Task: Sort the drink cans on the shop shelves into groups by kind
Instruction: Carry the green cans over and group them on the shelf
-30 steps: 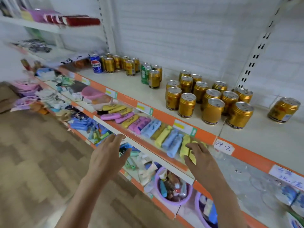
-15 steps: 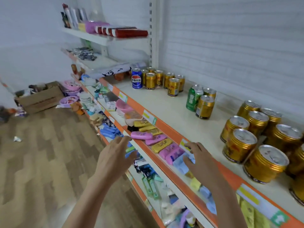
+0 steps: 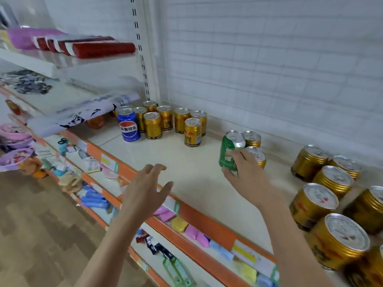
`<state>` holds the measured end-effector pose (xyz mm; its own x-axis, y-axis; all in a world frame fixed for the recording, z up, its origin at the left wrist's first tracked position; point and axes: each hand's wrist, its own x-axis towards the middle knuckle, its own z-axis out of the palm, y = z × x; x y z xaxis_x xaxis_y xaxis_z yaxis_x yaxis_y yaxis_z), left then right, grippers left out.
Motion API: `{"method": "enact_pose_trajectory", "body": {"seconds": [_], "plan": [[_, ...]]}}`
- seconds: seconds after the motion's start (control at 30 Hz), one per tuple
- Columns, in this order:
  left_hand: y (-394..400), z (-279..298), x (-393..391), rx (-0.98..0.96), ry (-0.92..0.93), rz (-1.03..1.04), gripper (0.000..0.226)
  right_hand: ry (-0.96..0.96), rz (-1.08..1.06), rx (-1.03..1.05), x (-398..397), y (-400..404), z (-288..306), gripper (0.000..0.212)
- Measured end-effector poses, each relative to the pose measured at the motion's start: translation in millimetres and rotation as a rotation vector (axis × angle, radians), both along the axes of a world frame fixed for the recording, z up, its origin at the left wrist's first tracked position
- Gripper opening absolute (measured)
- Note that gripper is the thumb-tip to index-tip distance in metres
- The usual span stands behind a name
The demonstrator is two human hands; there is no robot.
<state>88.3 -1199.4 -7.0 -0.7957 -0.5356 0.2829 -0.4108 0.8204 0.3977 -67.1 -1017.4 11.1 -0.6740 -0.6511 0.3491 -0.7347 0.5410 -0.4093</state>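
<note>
The right hand (image 3: pixel 246 172) holds the green can (image 3: pixel 229 150) on the shelf (image 3: pixel 196 179), just beside two gold cans (image 3: pixel 251 138); the left hand (image 3: pixel 145 191) hovers near, its grip wide.

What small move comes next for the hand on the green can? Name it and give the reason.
Probably lift the green can clear of the shelf. The right hand already wraps its lower body, and it stands tight against two gold cans, a different kind. The blue can stands further left beside other gold ones. The left hand hovers open, holding nothing.
</note>
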Motion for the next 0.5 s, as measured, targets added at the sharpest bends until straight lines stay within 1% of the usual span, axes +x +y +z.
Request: {"method": "enact_pose_trajectory", "body": {"seconds": [0.13, 0.2, 0.3, 0.4, 0.5], "plan": [[-51, 12, -44, 0.024, 0.024, -0.100, 0.044, 0.067, -0.204, 0.079, -34, -46, 13, 0.048], [-80, 16, -58, 0.013, 0.040, -0.121, 0.044, 0.036, -0.307, 0.173, -51, -62, 13, 0.051], [-125, 17, -74, -0.015, 0.075, -0.142, 0.041, 0.038, -0.379, 0.318, -64, -80, 8, 0.053], [-166, 15, -84, -0.056, 0.165, -0.158, 0.033, 0.060, -0.427, 0.334, -64, -92, 6, 0.051], [-203, 11, -92, -0.098, 0.256, -0.126, 0.029, 0.050, -0.435, 0.297, -58, -109, 5, 0.055]]}}
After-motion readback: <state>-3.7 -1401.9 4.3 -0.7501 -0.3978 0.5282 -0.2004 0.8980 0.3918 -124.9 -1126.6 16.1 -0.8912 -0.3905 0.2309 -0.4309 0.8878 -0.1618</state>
